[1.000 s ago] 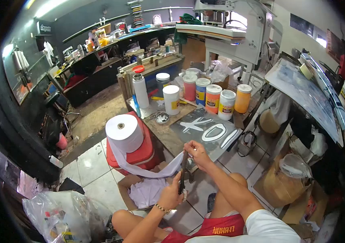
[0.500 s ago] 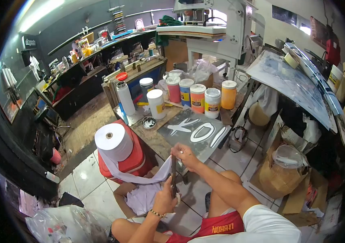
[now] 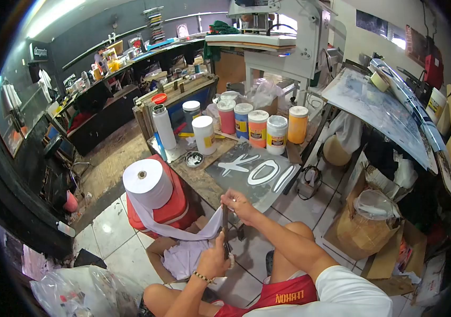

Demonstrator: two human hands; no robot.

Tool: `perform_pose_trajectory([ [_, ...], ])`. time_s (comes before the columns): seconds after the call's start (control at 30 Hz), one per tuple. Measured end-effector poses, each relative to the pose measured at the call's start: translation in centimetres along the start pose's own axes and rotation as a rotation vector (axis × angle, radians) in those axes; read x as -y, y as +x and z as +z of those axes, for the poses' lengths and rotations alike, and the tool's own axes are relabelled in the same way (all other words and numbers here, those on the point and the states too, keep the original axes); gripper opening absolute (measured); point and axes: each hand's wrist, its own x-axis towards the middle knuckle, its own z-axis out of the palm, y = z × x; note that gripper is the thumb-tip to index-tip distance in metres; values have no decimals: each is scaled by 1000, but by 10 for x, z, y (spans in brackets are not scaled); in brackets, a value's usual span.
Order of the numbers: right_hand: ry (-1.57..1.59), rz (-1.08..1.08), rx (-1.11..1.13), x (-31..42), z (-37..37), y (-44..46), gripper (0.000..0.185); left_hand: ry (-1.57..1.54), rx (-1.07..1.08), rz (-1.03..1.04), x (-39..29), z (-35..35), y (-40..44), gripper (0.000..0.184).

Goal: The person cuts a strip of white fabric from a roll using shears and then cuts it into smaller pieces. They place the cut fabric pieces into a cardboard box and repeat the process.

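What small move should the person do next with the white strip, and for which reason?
Probably the right hand should draw the white strip slightly tighter: it sags between the roll and the dark tool held in the left hand, and the right hand seems to pinch its raised part beside the tool.

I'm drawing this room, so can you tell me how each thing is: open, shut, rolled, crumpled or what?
White roll: upright, partly unwound
White strip: sagging
Left hand: closed around the dark tool
Right hand: pinching the strip
Red box: shut
Cardboard box: open
White cloth: crumpled
Orange jar: lid on
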Motion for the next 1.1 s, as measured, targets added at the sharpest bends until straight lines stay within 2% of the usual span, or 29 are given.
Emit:
perform_pose_trajectory([
  [0.17, -3, -46, 10, -6, 0, 3, 24, 40, 37, 1, 10, 9, 2, 89],
  [0.33, -45, -4, -40, -9, -8, 0, 19, 23, -7, 44, 13, 12, 1, 90],
  [0.37, -107, -16, -64, -13, -8, 4, 17, 30, -25, 23, 13, 11, 2, 90],
  [0.43, -68, -49, -116, -12, -2, 3, 16, 36, 93, -78, 9, 10, 1, 90],
  [0.57, 22, -7, -48, -12, -6, 5, 19, 17, 4, 26, 8, 10, 1, 91],
  [0.9, 27, 55, -57, -7, -2, 3, 22, -3, 8, 51, 9, 10, 0, 90],
  [1.0, 9, 52, -49, -6, -2, 0, 22, -5, 76, -6, 5, 7, -1, 89],
  [1.1, -44, 5, -16, -7, -4, 6, 23, 31, 24, -3, 4, 5, -1, 89],
])
